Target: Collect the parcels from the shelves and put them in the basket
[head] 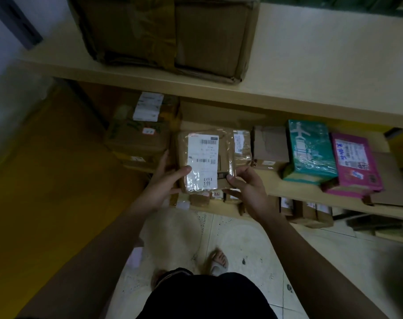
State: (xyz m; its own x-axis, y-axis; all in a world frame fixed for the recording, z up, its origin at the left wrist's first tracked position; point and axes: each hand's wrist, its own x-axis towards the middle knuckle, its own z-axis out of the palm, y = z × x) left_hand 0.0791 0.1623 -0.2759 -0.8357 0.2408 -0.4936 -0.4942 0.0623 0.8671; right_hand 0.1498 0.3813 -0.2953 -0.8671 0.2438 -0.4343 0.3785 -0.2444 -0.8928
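At centre frame, we grip a flat brown parcel (207, 162) wrapped in clear film, white shipping label facing up, above the front of the middle shelf (299, 192). Our left hand (163, 183) curls round its left edge with the thumb on the label; our right hand (246, 187) pinches its lower right corner. Left of it on that shelf sit stacked brown boxes (138, 139); to the right lie a teal parcel (311, 150) and a pink parcel (354, 164). Across the top of the frame, the upper shelf (311, 65) carries a large taped carton (168, 33).
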